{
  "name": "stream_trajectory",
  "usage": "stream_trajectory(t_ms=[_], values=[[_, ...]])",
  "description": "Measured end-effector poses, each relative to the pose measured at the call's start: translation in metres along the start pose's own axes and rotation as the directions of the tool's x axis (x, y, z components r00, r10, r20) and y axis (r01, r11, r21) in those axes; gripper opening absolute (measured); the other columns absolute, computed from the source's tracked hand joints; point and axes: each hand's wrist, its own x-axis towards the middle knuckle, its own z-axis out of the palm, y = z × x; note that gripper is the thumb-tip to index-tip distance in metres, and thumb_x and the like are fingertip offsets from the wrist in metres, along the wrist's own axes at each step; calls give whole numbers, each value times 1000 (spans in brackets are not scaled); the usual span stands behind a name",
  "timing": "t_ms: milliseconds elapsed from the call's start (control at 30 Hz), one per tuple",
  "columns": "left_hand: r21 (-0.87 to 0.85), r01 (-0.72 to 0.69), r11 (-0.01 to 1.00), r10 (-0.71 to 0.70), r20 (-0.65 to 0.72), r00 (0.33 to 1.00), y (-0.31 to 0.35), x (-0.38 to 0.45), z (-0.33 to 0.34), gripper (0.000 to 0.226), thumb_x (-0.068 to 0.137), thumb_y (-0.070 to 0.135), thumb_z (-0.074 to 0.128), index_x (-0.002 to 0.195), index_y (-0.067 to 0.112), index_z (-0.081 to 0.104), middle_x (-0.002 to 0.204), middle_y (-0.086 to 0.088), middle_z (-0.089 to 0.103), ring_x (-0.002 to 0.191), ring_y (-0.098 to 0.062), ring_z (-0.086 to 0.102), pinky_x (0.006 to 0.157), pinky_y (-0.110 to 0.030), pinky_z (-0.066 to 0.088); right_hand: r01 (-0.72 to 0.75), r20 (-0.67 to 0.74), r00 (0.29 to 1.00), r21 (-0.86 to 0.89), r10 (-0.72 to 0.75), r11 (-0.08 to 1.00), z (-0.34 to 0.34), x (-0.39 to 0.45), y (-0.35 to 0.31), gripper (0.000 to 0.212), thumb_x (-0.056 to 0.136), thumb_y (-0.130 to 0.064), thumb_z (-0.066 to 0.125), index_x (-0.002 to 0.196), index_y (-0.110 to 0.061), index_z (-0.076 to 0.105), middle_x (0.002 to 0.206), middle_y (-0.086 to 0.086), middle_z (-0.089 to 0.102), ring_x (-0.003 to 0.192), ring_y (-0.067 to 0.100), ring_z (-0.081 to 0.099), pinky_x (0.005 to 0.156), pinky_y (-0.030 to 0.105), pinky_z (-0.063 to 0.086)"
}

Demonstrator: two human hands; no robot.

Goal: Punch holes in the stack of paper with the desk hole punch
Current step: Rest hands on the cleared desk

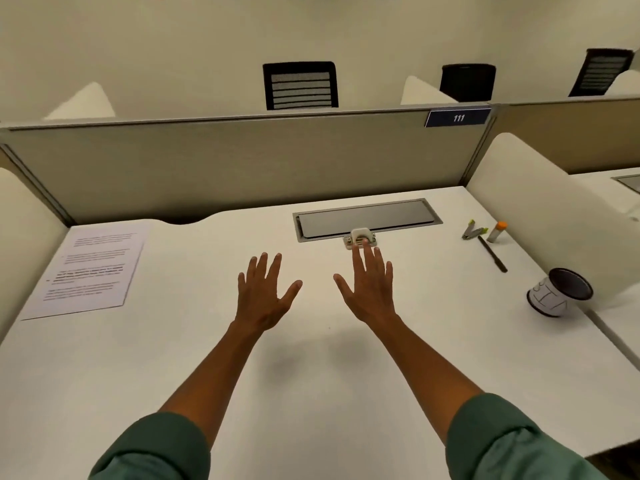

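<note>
A stack of printed paper [91, 268] lies flat at the far left of the white desk [311, 393]. A small white desk hole punch [360, 237] sits at the front edge of the grey cable hatch, just beyond my right fingertips. My left hand [265, 294] hovers over the desk's middle, palm down, fingers spread and holding nothing. My right hand [369, 287] is beside it, also spread and empty, its middle fingertip overlapping the punch's front edge in this view; whether it touches the punch I cannot tell.
A grey cable hatch [367, 218] is set into the desk at the back. At the right lie a green-handled staple remover [473, 231], an orange-capped glue stick [497, 232], a black pen [492, 253] and a cup on its side [559, 292]. Beige partitions surround the desk.
</note>
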Motion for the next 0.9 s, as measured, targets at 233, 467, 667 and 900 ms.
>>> stream_trajectory(t_ms=[233, 467, 667, 900], values=[[-38, 146, 989, -144, 36, 989, 43, -25, 44, 72, 93, 63, 38, 151, 22, 28, 161, -8, 21, 150, -27, 10, 120, -49, 13, 88, 137, 986, 59, -96, 994, 6, 3, 67, 72, 96, -55, 36, 154, -19, 13, 163, 6, 9, 149, 27, 12, 119, 47, 16], [-6, 228, 974, -228, 30, 973, 41, -56, 59, 60, 95, 50, 49, 144, 16, 44, 153, -13, 37, 145, -27, 27, 117, -42, 25, 202, 258, 938, 136, -231, 970, 29, -11, 73, 50, 95, -46, 50, 137, -19, 49, 140, 1, 45, 127, 23, 42, 103, 36, 35], [-2, 297, 955, -297, 57, 953, 23, -78, 67, 53, 96, 42, 53, 141, 15, 49, 152, -12, 39, 143, -26, 30, 116, -38, 28, 177, 403, 876, 245, -266, 953, 57, -29, 53, 41, 93, -41, 56, 128, -20, 58, 127, 2, 54, 119, 23, 47, 98, 33, 37], [-18, 250, 968, -246, 124, 961, 7, -88, 88, 48, 97, 32, 54, 141, 15, 49, 158, -12, 30, 149, -26, 20, 121, -36, 18, 93, 402, 892, 285, -207, 954, 79, -40, 33, 28, 92, -35, 58, 113, -18, 66, 115, 2, 57, 109, 23, 51, 91, 34, 42]])
